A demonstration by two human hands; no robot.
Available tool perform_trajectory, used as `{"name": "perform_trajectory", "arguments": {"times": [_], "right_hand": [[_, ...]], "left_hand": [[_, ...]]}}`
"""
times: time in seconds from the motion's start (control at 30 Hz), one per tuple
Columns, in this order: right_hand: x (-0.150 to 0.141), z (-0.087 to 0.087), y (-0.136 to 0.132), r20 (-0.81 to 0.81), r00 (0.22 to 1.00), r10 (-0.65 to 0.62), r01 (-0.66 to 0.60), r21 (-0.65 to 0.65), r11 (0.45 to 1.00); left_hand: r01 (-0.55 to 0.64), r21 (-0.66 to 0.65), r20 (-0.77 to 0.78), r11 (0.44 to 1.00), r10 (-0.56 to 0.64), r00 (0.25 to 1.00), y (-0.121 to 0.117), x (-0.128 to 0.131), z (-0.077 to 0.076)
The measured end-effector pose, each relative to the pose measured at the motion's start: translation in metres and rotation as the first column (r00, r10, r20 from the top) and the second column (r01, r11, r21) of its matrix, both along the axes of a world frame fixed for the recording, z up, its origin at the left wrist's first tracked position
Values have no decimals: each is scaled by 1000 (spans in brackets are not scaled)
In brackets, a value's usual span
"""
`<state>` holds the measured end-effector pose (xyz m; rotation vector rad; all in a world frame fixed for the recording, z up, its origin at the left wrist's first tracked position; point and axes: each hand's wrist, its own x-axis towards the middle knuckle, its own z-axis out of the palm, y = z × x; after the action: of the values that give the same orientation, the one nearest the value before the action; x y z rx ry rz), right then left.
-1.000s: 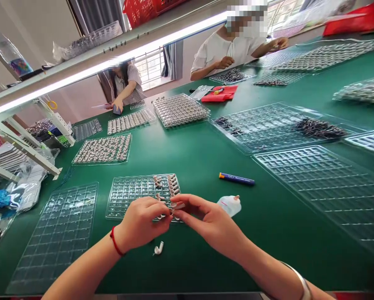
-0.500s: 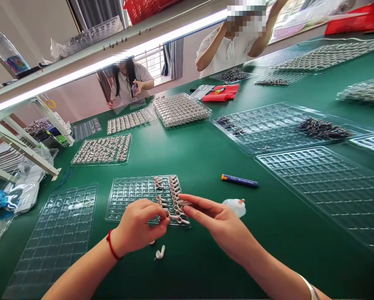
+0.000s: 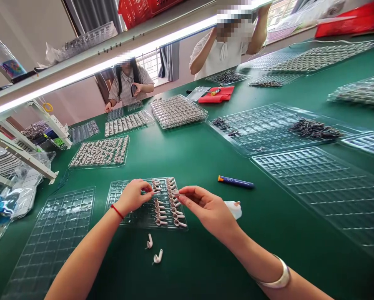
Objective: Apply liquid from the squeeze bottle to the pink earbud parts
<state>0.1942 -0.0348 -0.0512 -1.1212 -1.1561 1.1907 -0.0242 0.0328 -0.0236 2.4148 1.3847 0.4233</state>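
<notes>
A clear plastic tray (image 3: 133, 218) holds two columns of white earbud shells (image 3: 161, 216) at its right side. Over its upper middle, my left hand (image 3: 136, 196) is closed in a pinch, its fingertips on an earbud shell (image 3: 156, 192) in the left column. My right hand (image 3: 207, 208) comes in from the right, thumb and forefinger pinched at a shell by the right column, partly covered by the fingers. Two loose earbud shells, one upper (image 3: 149, 241) and one lower (image 3: 157, 257), lie on the green table in front of the tray.
A blue pen-like tool (image 3: 236, 182) and a small whitish translucent object (image 3: 235, 209) lie right of the tray. Another clear tray (image 3: 53, 237) is at left. Filled trays (image 3: 99, 152) stand behind. A lamp shelf (image 3: 136, 43) crosses above; two people are beyond it.
My left hand has moved up and away over the tray, from its front rows to further back. My right hand has shifted slightly up and left. Both loose shells now show fully.
</notes>
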Motion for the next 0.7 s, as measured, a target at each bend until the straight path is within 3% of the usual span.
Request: {"name": "perform_trajectory", "arguments": {"times": [0.23,0.37,0.47,0.7], "right_hand": [[4,-6,-2,189,982,-1,-8,47,999],[4,-2,1,366,930,11,-41,73,997],[0,6,8,547,837,36,-103,93,990],[-26,11,33,863,494,107,-248,21,969]], "left_hand": [[52,-21,-102,998,-54,993,3,8,-4],[62,-29,-112,998,-64,992,5,12,-5],[64,-39,-93,997,-67,993,5,10,-4],[-7,-23,-25,1000,7,1000,-8,-6,3]]}}
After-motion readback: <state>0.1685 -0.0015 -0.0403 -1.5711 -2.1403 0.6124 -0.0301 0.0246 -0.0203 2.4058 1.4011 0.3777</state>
